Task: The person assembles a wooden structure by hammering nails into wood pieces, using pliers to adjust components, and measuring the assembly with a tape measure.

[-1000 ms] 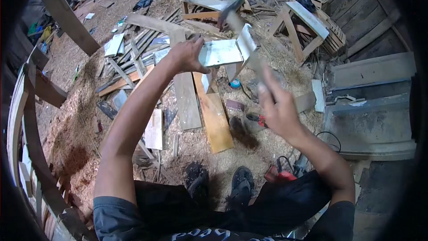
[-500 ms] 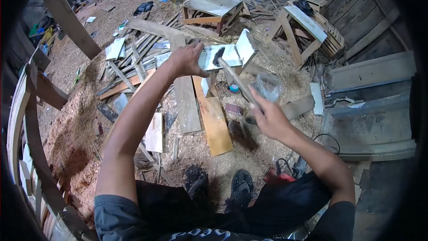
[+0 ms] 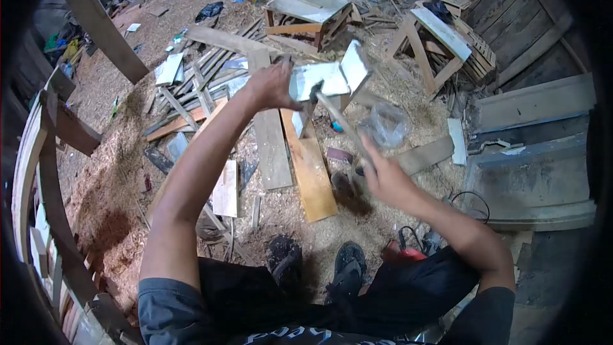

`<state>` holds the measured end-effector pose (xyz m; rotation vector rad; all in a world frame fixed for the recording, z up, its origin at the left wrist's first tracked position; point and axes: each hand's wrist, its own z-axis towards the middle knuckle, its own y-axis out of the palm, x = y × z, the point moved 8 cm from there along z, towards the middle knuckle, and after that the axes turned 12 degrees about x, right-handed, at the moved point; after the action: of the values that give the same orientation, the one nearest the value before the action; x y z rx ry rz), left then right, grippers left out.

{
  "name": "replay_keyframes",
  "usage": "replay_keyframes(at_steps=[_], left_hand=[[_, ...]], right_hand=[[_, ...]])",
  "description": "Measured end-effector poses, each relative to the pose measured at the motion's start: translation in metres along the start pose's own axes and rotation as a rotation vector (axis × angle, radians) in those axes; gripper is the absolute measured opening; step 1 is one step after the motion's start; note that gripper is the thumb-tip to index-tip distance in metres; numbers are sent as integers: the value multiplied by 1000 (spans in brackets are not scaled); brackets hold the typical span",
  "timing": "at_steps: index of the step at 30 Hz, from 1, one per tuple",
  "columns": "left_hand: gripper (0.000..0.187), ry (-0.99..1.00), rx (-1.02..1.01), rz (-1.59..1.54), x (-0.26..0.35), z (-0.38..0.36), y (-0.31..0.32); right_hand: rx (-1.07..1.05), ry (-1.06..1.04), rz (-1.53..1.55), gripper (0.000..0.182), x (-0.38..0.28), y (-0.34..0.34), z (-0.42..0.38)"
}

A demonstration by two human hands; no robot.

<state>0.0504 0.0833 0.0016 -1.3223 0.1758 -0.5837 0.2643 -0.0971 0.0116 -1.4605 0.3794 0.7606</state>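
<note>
The white board, at the upper centre of the frame, is a flat, short piece with an uneven, patchy pale face, and an upright end piece of the same pale tone stands at its right end. The left hand is at the board's left end, thumb towards the near edge and the other fingers towards the far edge; whether they pinch it cannot be told, as the back of the hand hides the contact. The fingers of the right hand are wrapped around the wooden handle of a hammer, below and to the right of the board. The dark hammer head is at the board's near edge, left of the end piece; whether it touches is unclear. The board's middle is uncovered between the left hand and the end piece. Below it, a grey plank and a yellowish plank lie side by side on the floor, towards the centre of the frame. To the right, a clear plastic bag lies beyond the right hand, with shaving-strewn floor between it and the wooden trestle at upper right.
</note>
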Motion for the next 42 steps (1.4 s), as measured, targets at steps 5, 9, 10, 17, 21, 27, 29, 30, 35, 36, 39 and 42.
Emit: replay_keyframes(at_steps=[5, 9, 10, 17, 21, 27, 29, 30, 35, 36, 39, 42], left_hand=[[115, -34, -41, -67, -13, -2, 0], [92, -197, -41, -272, -44, -4, -5], [86, -279, -85, -326, -51, -4, -5], [61, -280, -315, -477, -70, -9, 15], [62, -235, -406, -614, -61, -14, 26], [49, -231, -582, -584, -29, -11, 39], [44, -208, -639, -581, -16, -10, 45], [41, -200, -665, -578, -6, -11, 45], [28, -166, -751, -200, 30, -20, 24], [34, -167, -759, -96, 33, -19, 21], [27, -175, -710, 31, 17, -4, 35], [38, -76, -684, 95, 20, 7, 40]], right_hand=[[248, -54, 222, 35, -39, -51, 34], [315, 172, 219, 40, -22, -94, 78], [325, 253, 196, 44, -10, -99, 87], [397, 192, 400, 50, 105, -5, 139], [339, 318, 812, 45, 94, 32, 133], [131, 640, 1129, 42, 132, 70, 150], [106, 657, 1258, 42, 139, 75, 160], [139, 642, 1244, 40, 145, 74, 163], [626, 488, 442, 22, 157, 21, 169], [630, 457, 355, 27, 154, 17, 165], [378, 517, 707, 44, 147, 32, 141], [263, 684, 1034, 46, 172, 76, 115]])
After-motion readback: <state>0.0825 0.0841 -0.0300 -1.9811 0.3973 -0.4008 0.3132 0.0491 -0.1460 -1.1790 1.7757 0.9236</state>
